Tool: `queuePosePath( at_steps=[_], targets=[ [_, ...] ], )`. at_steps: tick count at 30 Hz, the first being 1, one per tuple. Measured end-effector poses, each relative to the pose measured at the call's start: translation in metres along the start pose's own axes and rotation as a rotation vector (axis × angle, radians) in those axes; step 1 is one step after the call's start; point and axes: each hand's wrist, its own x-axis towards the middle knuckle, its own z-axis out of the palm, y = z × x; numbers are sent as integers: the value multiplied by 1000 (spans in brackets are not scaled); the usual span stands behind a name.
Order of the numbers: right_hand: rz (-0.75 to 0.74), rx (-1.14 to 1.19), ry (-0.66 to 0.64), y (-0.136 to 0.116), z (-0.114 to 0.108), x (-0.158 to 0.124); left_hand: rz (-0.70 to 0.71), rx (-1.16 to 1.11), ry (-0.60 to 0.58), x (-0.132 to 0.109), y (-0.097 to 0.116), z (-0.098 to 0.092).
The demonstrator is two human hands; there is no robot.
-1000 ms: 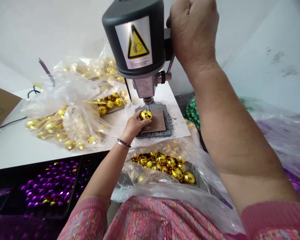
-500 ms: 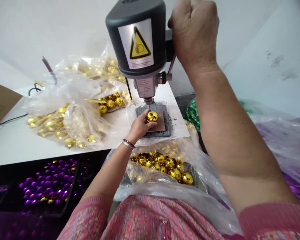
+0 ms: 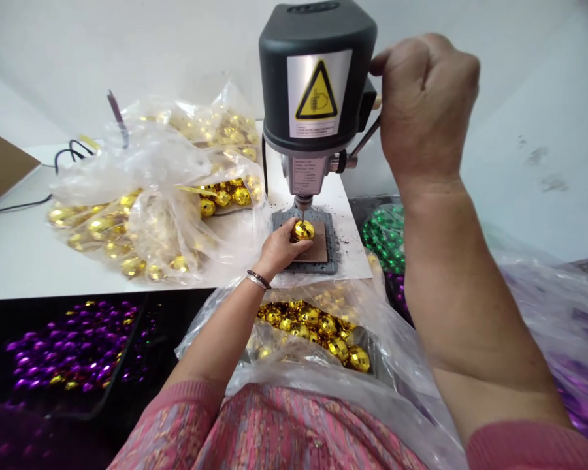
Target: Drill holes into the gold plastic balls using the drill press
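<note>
My left hand (image 3: 280,248) pinches a shiny gold faceted ball (image 3: 304,230) between thumb and fingers. The ball rests on a brown board (image 3: 316,250) on the grey base (image 3: 329,254) of a small bench drill press (image 3: 318,72). Right above it stands the thin drill bit (image 3: 302,215) under the chuck (image 3: 302,202); the tip meets the ball's top, though I cannot tell how deep. My right hand (image 3: 426,108) is closed in a fist around the end of the feed lever (image 3: 367,139), whose grip is mostly hidden by the fingers.
On the white table (image 3: 10,261), a clear bag of gold balls (image 3: 127,228) lies left of the press. In front, another plastic bag (image 3: 318,329) holds more. Purple beads (image 3: 73,346) fill a black tray at left; green beads (image 3: 385,238) stand at right. Dark shavings surround the base.
The lever has swung lower, my right hand moving down with it relative to the press. My left hand still holds the ball under the bit. The whole view has shifted.
</note>
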Motion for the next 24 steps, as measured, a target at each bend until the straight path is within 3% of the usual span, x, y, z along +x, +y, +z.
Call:
queuePosePath(
  at_steps=[2,5,9,13,24],
  targets=[
    [35,-52,33,-8,-6,-13,-4,-6,-2,1,-4,1],
    [-77,-26,91,-11,-11,-36,-11,-15,-1,2,-7,2],
    [-182,-41,123,-3,-14,-69,-6,-8,6,1,-6,2],
    [-183,-131,125,7,-12,-94,21,33,-2,-1,-4,1],
    [-148,-224,61,13,-7,-107,7,11,15,-2,-4,2]
  ],
)
